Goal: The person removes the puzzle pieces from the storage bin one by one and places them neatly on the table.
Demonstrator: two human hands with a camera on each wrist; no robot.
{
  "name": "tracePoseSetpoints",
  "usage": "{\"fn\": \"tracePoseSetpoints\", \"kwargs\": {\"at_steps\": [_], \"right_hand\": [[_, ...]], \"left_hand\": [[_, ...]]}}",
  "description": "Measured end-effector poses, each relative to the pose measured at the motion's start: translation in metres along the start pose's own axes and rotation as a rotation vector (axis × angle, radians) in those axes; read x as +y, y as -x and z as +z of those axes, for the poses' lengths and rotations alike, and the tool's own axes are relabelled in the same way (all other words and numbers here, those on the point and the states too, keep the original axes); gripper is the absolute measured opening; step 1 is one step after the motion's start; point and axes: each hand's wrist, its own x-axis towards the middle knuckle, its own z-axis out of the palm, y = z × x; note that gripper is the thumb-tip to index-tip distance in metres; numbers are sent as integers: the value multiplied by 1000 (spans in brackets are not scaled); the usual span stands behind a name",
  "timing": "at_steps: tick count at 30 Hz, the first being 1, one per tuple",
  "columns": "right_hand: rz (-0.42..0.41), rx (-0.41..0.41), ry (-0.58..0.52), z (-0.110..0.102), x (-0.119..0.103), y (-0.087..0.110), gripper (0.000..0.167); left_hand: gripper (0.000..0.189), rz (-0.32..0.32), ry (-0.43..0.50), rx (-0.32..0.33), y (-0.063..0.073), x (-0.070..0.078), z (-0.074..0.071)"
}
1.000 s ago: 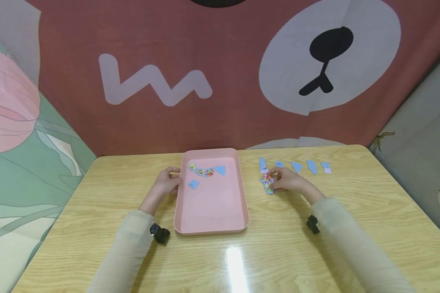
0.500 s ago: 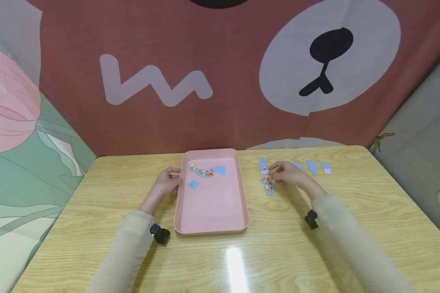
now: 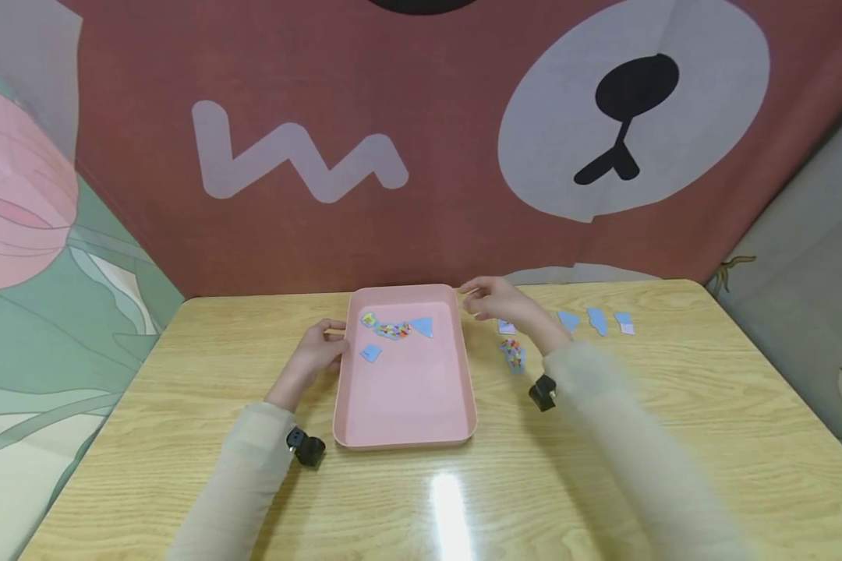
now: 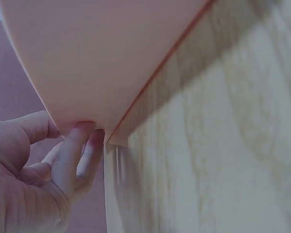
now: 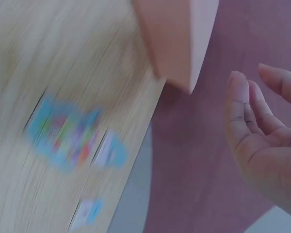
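My left hand (image 3: 320, 348) is at the left side of a shallow pink tray (image 3: 407, 413). The left wrist view shows fingertips (image 4: 87, 127) resting on the tray's outer wall. Beside the tray's back right corner, my right hand (image 3: 498, 300) is raised with loosely bent fingers. In the right wrist view a gap shows between thumb and fingers (image 5: 240, 97), with nothing visible in it. Inside the tray lie a colourful mosaic-patterned cutout (image 3: 393, 331), a small yellow-green one (image 3: 369, 320), a blue triangle (image 3: 423, 326) and a small blue piece (image 3: 371, 353).
Right of the tray lies another mosaic-patterned cutout (image 3: 513, 355). Behind it a blue-and-white piece (image 3: 507, 327) is partly covered by my right hand. Farther right are a blue triangle (image 3: 568, 321), a long blue piece (image 3: 596, 320) and a blue-and-white piece (image 3: 624, 322). The wooden table (image 3: 182, 436) meets a printed curtain (image 3: 288, 234).
My right hand has left the mosaic-patterned cutout on the table and moved up and left to the tray's back right corner. My left hand stays at the tray.
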Motion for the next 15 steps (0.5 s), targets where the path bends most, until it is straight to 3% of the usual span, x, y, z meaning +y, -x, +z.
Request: {"fn": "tracePoseSetpoints", "kwargs": {"at_steps": [8, 15], "right_hand": [[-22, 20, -95, 43, -27, -20, 41], [3, 48, -121, 65, -32, -34, 39]], "left_hand": [[49, 0, 0, 2, 0, 1, 0], [49, 26, 32, -20, -2, -3, -2]]}}
